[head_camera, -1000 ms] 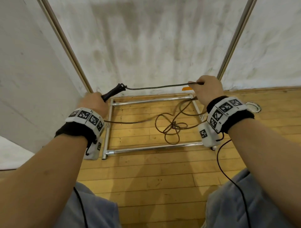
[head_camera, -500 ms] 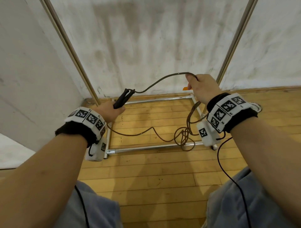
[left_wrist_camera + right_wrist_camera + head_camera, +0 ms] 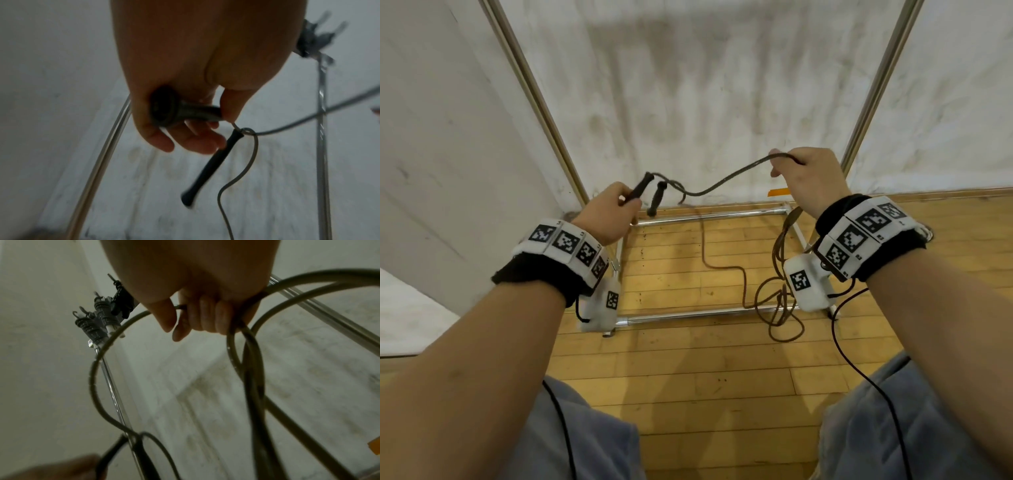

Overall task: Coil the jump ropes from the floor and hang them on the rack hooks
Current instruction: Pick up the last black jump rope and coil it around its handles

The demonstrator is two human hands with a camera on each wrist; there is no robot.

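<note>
**Jump rope, partly gathered — both hands engaged**

Left hand point(image 3: 608, 215): gripping one black handle point(image 3: 180, 112), fingers curling under it and thumb pressing on top. A second handle point(image 3: 656, 199) is dangling free just right of that hand, hanging from the cord where the two handle ends meet.

Right hand point(image 3: 810, 181): closing around the rope point(image 3: 726, 183), several turns of it bunching through the fist. In the right wrist view two or three loops are arching out past the knuckles; the exact count is not readable.

Rope: running in a sagging line between the two hands, held up in front of the far wall. From the right hand further loops are dropping to a loose tangle point(image 3: 777, 308) on the wooden floor point(image 3: 688, 377), lying across the near bar of the rack base point(image 3: 688, 313). One strand is trailing from the handles down to the floor inside the base.

Rack: chrome uprights rising left and right against the wall. Hooks point(image 3: 90, 324) are showing in the wrist views only — dark ribbed pieces with small metal ends, high on the rack and blurred.

Hidden or unclear: both wrist views are dim and smeared. The right palm is facing away from the head camera.

Markings: black-and-white square tags on both wristbands point(image 3: 859, 233); tiny characters beside them are not legible. An orange strip point(image 3: 778, 192) is sitting at the wall's foot.
</note>
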